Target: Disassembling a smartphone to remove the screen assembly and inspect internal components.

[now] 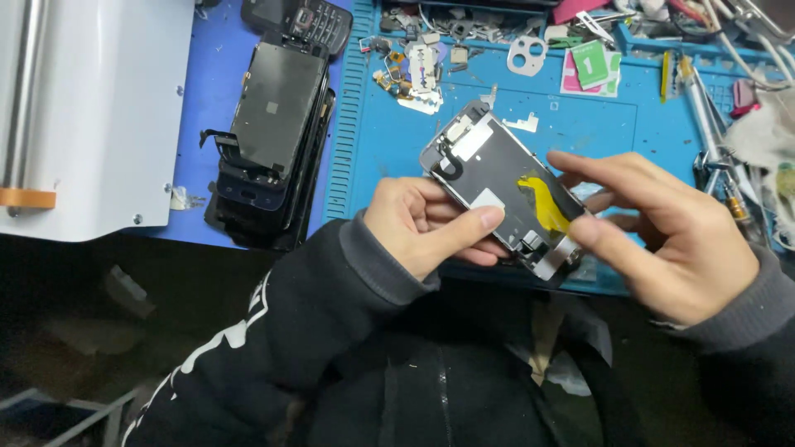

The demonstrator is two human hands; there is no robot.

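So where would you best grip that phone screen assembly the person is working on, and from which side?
Probably by its long metal edges, coming from below and the left, as the left hand does now. The phone screen assembly lies back side up, with a yellow strip and small brackets exposed across the face, so edge contact likely spares them. The right hand pinches the lower end near the yellow strip.

blue work mat (pixel 497 124) on a cluttered bench, white machine (pixel 99 108) at left, dark floor (pixel 74 348) below
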